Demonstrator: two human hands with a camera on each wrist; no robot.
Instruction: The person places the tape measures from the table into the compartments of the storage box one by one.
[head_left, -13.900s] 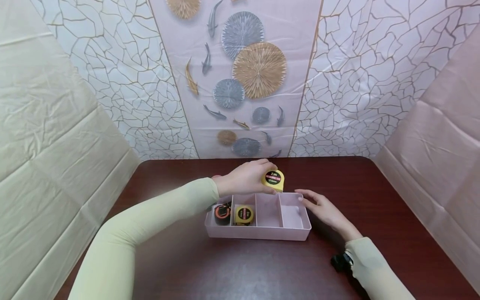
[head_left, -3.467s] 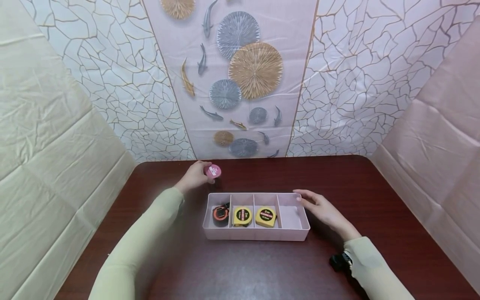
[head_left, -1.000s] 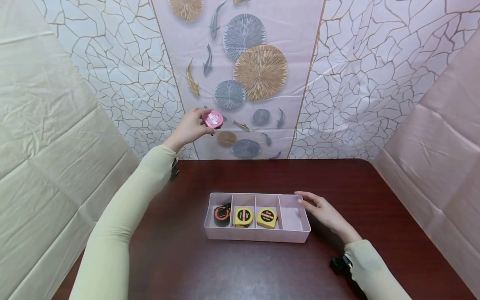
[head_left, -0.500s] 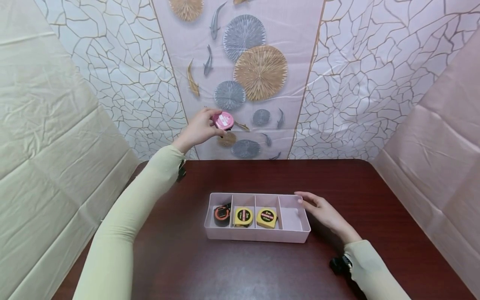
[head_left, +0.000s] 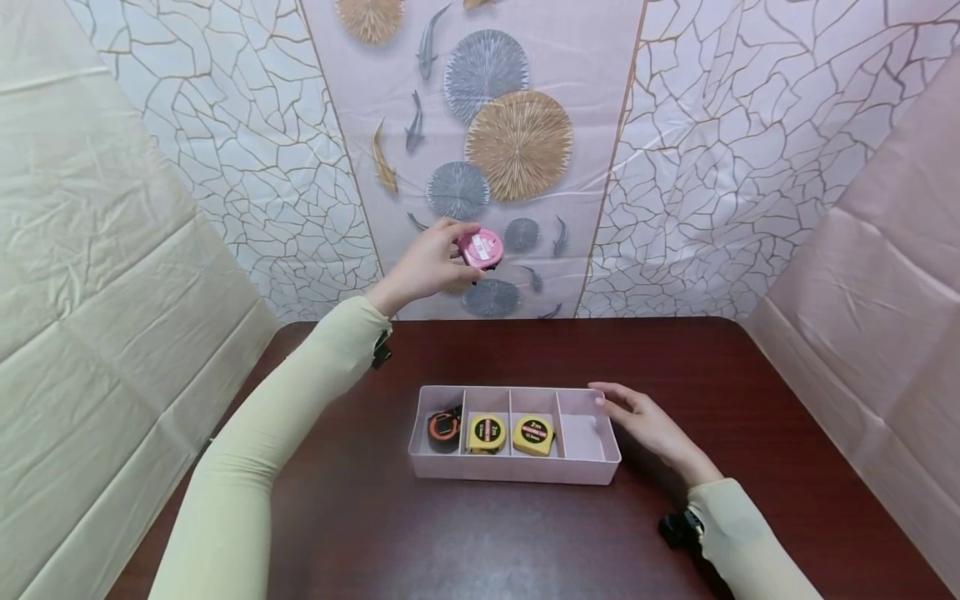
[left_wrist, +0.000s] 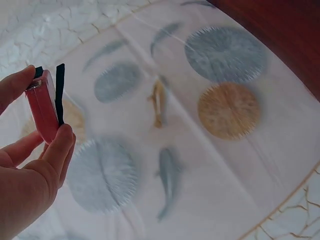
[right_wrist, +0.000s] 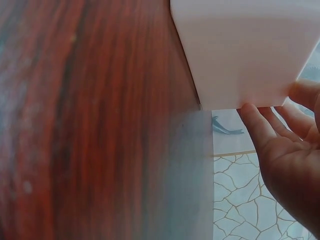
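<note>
Raised in front of the backdrop, my left hand [head_left: 426, 260] pinches a pink tape measure [head_left: 482, 249] between thumb and fingers. In the left wrist view the tape measure [left_wrist: 44, 107] shows edge-on, with a black clip along its side. A pale pink divided box [head_left: 513, 470] sits on the table below. Its left section holds an orange-and-black tape measure [head_left: 444, 428]; the middle ones hold a yellow tape measure [head_left: 487, 433] and a second yellow tape measure [head_left: 534, 435]. The right section is bare. My right hand [head_left: 651, 425] grips the box's far right corner, thumb and fingers around it.
The dark red-brown table [head_left: 480, 533] extends around the box. Behind it hangs a patterned cloth backdrop [head_left: 517, 146], with cloth walls on the left and right. A black wrist camera [head_left: 678, 528] is on my right wrist.
The second yellow tape measure went into the third section. My left hand picked up the pink tape measure from the table's back left, raised it and moved it right. The right hand stayed at the box.
</note>
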